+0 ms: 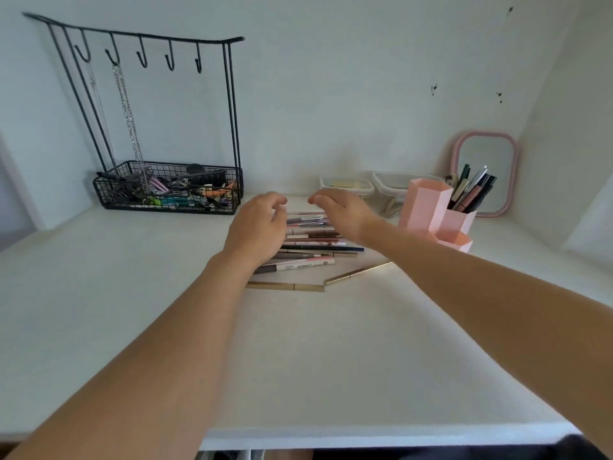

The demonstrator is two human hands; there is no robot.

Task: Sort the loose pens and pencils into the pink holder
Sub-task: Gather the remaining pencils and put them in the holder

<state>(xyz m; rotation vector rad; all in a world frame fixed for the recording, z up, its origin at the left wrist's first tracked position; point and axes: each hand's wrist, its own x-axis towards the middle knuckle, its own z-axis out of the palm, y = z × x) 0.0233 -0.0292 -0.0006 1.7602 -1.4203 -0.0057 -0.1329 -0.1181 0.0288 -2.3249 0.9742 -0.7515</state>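
Note:
A heap of several loose pens and pencils (315, 242) lies on the white desk (331, 360), most of them parallel. Two gold pencils, one (287, 287) and another (356, 273), lie apart at the front. My left hand (257, 229) hovers over the heap's left end, fingers loosely curled, holding nothing. My right hand (341, 212) hovers over the heap's far right side, fingers bent downward, also holding nothing. The pink holder (428, 210), made of hexagonal tubes, stands to the right with several pens (471, 192) upright in its back tube.
A black wire rack (166, 190) with hooks, hanging chains and a basket of small items stands back left. Two clear plastic boxes (368, 187) sit behind the heap. A pink-framed mirror (484, 167) leans on the wall at the right. The desk's front edge (365, 439) is near.

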